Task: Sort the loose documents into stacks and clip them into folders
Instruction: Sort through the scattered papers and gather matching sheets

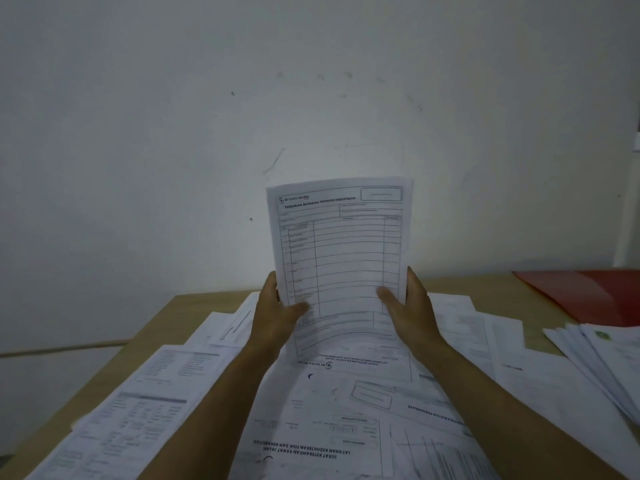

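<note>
While both of your forearms reach forward over the paper-covered desk (512, 289), you hold a thin sheaf of printed forms (341, 251) upright between your two hands, its printed face turned toward you and its lower edge standing on the loose documents (332, 410) spread below. Your left hand (275, 313) grasps the sheaf's left edge, thumb laid across the front of the page and the remaining fingers wrapped behind it, out of sight. Your right hand (410, 306) mirrors this on the right edge, thumb pressed on the front near the lower part of the table printed on the form, fingers curled round the back. Both wrists are nearly straight, palms facing inward toward one another, with the sheaf squeezed between them so that its lower portion bows slightly forward. The top page carries a header line and a ruled grid; the smaller text is too blurred to read. The loose documents lie overlapping and at different angles across the desk, several upside down from your viewpoint. A separate fanned stack of sheets (599, 362) lies at the right edge, and a red folder (588, 292) rests flat on the desk behind it, near the pale wall (207, 116).
</note>
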